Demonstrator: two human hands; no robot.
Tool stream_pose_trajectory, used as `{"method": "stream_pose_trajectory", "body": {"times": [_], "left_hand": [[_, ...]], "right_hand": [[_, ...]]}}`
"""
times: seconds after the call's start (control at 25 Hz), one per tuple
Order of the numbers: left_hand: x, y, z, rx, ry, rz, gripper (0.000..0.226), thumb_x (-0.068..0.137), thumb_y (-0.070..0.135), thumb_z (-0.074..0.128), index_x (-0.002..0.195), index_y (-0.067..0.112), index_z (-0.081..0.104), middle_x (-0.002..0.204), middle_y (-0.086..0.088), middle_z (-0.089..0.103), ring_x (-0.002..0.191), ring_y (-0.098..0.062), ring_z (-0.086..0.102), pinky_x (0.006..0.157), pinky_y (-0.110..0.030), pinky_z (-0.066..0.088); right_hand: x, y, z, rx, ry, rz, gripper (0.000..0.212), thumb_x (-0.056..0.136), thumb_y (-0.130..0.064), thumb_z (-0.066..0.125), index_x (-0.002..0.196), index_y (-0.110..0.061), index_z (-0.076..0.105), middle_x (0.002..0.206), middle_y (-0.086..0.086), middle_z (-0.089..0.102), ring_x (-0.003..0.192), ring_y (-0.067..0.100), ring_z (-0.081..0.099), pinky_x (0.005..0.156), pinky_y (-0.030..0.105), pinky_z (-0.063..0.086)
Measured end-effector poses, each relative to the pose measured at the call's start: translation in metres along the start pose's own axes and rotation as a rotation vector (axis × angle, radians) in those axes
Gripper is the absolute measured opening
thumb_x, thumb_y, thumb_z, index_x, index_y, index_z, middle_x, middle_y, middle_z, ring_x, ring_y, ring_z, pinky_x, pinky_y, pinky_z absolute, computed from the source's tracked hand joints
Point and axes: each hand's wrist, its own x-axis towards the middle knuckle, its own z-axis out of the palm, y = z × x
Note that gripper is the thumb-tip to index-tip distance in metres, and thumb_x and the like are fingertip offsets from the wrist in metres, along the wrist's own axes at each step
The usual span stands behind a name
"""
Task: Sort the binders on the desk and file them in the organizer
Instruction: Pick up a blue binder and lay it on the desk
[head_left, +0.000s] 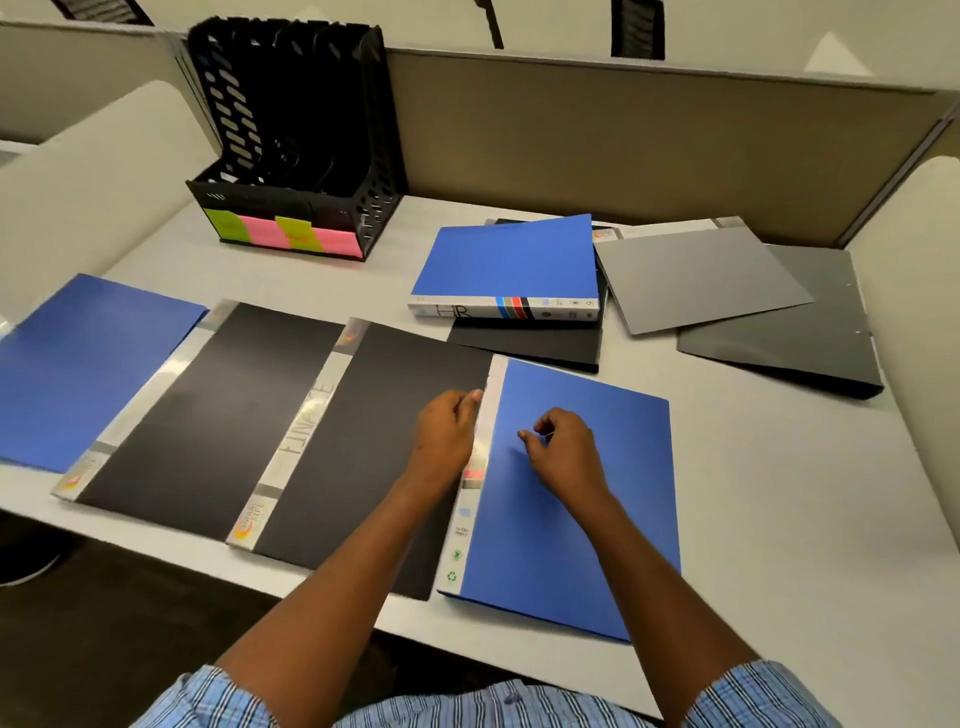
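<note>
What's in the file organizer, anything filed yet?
Empty, as far as visible: the black file organizer shows only bare dividers, no spines. The binders, like the blue HR binder, lie on the desk.

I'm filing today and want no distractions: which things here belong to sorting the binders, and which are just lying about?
For the job: organizer with coloured labels; left blue binder; left black binder; middle black binder; near blue binder; HR binder; black binder under it; light grey binder; dark grey binder.
Just there: partition; white side panel; chair backs.
</note>
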Motion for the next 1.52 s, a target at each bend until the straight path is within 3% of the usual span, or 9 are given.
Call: {"method": "stream_pose_trajectory", "body": {"times": [0.24,0.36,0.56,0.64,0.8,1.04,1.2,1.4,1.52], "left_hand": [[0.068,-0.019,-0.019,-0.061,-0.101,-0.01,0.049,0.097,0.038,0.045,0.083,-0.007,0.061,0.079,-0.019,0.064,0.072,-0.024,0.056,0.064,-0.035,0.045],[0.111,-0.03,-0.026,-0.074,-0.146,-0.015,0.053,0.096,0.042,0.044,0.085,-0.007,0.062,0.079,-0.017,0.064,0.073,-0.027,0.059,0.063,-0.032,0.044],[0.183,-0.039,-0.036,-0.09,-0.156,-0.115,0.042,0.096,0.04,0.046,0.079,0.003,0.057,0.08,-0.017,0.063,0.085,-0.035,0.062,0.067,-0.035,0.04],[0.21,-0.038,-0.044,-0.09,-0.098,-0.124,0.035,0.094,0.038,0.05,0.098,0.004,0.06,0.096,-0.014,0.064,0.1,-0.034,0.06,0.075,-0.029,0.039],[0.251,-0.041,-0.054,-0.102,-0.136,-0.297,0.068,0.09,0.041,0.058,0.137,-0.003,0.036,0.137,-0.02,0.047,0.124,-0.035,0.048,0.103,-0.036,0.04],[0.267,-0.046,-0.053,-0.312,-0.267,-0.349,0.024,0.087,0.024,0.065,0.097,0.003,0.059,0.093,-0.016,0.064,0.08,-0.03,0.062,0.089,-0.045,0.053],[0.267,-0.041,-0.057,-0.482,-0.226,-0.366,0.034,0.09,0.017,0.062,0.12,0.005,0.055,0.104,-0.011,0.062,0.084,-0.025,0.061,0.087,-0.042,0.055],[0.267,-0.024,-0.069,-0.62,-0.212,-0.409,0.01,0.091,0.012,0.053,0.081,0.009,0.056,0.095,-0.013,0.06,0.088,-0.026,0.059,0.089,-0.04,0.053],[0.258,-0.013,-0.079,-0.796,-0.164,-0.427,0.008,0.087,0.006,0.057,0.081,0.006,0.053,0.097,-0.014,0.059,0.089,-0.025,0.06,0.084,-0.038,0.056]], "right_hand": [[0.034,-0.028,0.029,0.027,0.152,0.06,0.027,0.089,-0.033,0.064,0.083,-0.008,0.058,0.087,0.008,0.06,0.077,0.019,0.056,0.072,0.037,0.051],[0.054,-0.04,0.043,0.039,0.235,0.102,0.028,0.088,-0.034,0.065,0.083,-0.009,0.055,0.086,0.009,0.058,0.079,0.021,0.055,0.071,0.036,0.048],[0.1,-0.053,0.044,0.076,0.362,0.244,0.047,0.089,-0.037,0.063,0.12,-0.004,0.051,0.121,0.014,0.054,0.11,0.026,0.053,0.084,0.026,0.041],[0.126,-0.058,0.034,0.15,0.411,0.321,0.063,0.089,-0.035,0.064,0.135,0.0,0.04,0.136,0.017,0.046,0.124,0.03,0.047,0.097,0.032,0.04],[0.175,-0.054,0.01,0.27,0.522,0.489,0.078,0.09,-0.035,0.063,0.146,0.001,0.021,0.147,0.021,0.032,0.133,0.035,0.039,0.105,0.034,0.036],[0.217,-0.041,-0.007,0.444,0.493,0.72,0.061,0.088,-0.044,0.062,0.13,-0.004,0.043,0.13,0.016,0.051,0.112,0.029,0.056,0.095,0.042,0.051],[0.215,-0.046,-0.003,0.573,0.568,0.635,0.055,0.084,-0.039,0.07,0.117,-0.012,0.035,0.106,0.004,0.055,0.09,0.018,0.062,0.076,0.033,0.056],[0.201,-0.064,-0.013,0.95,0.599,0.541,0.035,0.086,-0.02,0.071,0.107,-0.006,0.047,0.101,0.008,0.061,0.089,0.019,0.066,0.067,0.034,0.057],[0.188,-0.075,-0.025,1.033,0.651,0.473,0.032,0.082,-0.01,0.071,0.106,-0.001,0.052,0.099,0.014,0.06,0.091,0.026,0.066,0.075,0.041,0.058]]}}
